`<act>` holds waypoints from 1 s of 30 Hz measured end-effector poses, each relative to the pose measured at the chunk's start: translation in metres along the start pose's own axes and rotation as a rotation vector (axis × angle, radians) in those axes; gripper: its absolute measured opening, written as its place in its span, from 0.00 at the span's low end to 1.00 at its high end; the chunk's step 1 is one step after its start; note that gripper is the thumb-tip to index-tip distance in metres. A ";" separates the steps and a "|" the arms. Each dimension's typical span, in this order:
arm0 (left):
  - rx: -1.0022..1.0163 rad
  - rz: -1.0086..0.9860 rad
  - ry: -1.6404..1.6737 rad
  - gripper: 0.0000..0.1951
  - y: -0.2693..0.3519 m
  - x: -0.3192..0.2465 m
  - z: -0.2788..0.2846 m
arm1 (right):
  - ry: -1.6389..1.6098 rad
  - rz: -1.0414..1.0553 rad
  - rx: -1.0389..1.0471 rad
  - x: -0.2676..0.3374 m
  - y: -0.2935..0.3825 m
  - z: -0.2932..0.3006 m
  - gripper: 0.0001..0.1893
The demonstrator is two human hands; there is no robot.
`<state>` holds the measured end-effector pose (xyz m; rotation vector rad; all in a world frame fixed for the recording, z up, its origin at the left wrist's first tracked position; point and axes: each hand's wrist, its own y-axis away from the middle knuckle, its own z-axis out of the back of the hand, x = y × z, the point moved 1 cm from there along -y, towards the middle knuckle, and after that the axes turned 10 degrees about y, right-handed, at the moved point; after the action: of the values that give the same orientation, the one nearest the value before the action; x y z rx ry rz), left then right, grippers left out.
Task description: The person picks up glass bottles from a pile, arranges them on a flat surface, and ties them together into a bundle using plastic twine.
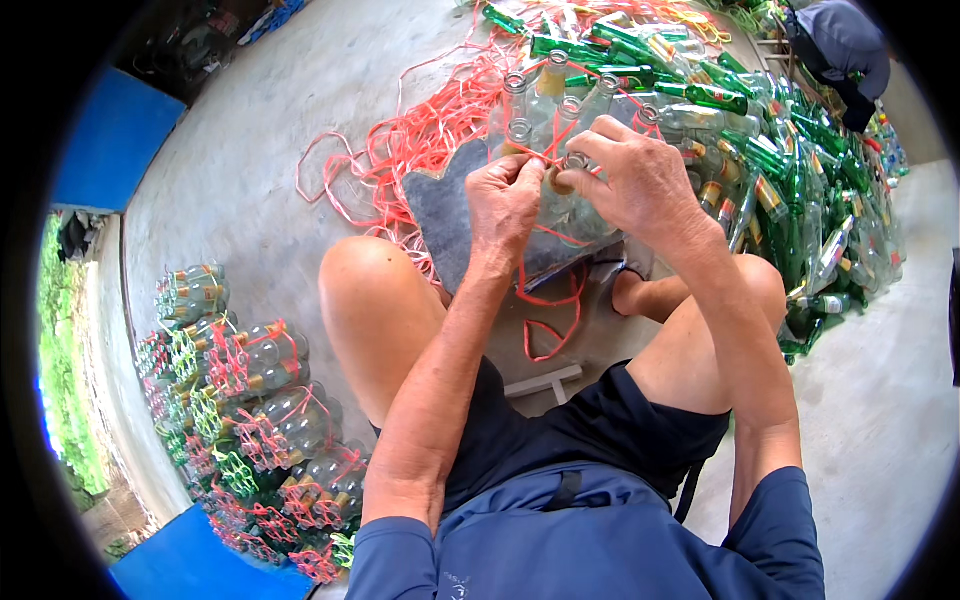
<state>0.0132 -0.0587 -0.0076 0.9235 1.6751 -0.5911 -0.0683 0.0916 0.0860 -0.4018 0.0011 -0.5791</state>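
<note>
A group of clear glass bottles [553,79] stands upright before me on a dark, ragged-edged board [442,202]. Red plastic cord [559,135] runs around and between their necks. My left hand [506,199] pinches this cord between thumb and forefinger, just left of the nearest bottle neck. Around the neck of that nearest bottle [575,162], my right hand [637,176] has its thumb and fingers closed; whether it also grips cord is hidden. A loose tail of red cord [551,352] hangs below the board, between my knees.
A tangle of red cord [442,127] lies on the concrete floor [247,180] beyond the board. Loose green and clear bottles [795,172] form a large heap at right. Bottle bundles tied with red and green cord [255,420] are stacked at left. Another person [844,45] is at upper right.
</note>
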 end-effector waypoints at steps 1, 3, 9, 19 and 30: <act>0.010 -0.003 -0.029 0.08 -0.001 -0.001 0.001 | 0.012 -0.019 0.003 -0.001 0.003 -0.003 0.12; 0.025 -0.010 -0.088 0.08 -0.002 -0.004 0.004 | 0.031 -0.053 0.008 -0.003 0.007 -0.010 0.13; 0.039 -0.029 -0.135 0.09 -0.001 -0.018 0.010 | 0.005 -0.079 -0.019 -0.005 0.007 -0.017 0.12; 0.232 -0.174 -0.633 0.09 -0.013 -0.055 0.018 | -0.018 -0.071 -0.017 -0.005 0.011 -0.020 0.12; 0.631 -0.578 -1.346 0.09 -0.063 -0.124 -0.011 | -0.039 -0.052 -0.079 -0.007 0.011 -0.023 0.10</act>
<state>-0.0304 -0.1212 0.1096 0.2092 0.4512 -1.7132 -0.0708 0.0957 0.0599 -0.4913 -0.0239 -0.6240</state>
